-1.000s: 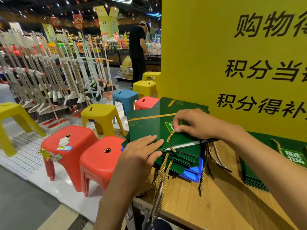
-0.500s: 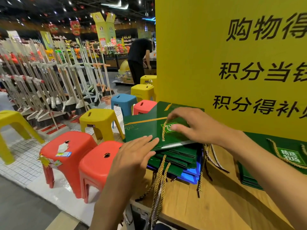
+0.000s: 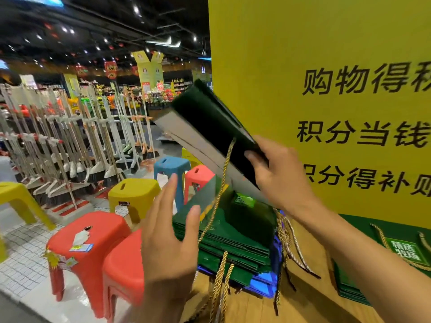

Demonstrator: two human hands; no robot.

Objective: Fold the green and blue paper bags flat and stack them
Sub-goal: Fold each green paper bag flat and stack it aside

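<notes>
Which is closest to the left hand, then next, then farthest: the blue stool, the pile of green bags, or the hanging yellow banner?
1. Pile of green bags, just right of the left hand.
2. Blue stool, behind it on the floor.
3. Hanging yellow banner, far back near the ceiling.

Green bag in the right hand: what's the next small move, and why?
Probably bring the open left hand up to the free far end of the green bag and press it flat. The right hand grips only its near end, holding it tilted above the stack, and its pale inside shows, so it looks not yet flat.
</notes>
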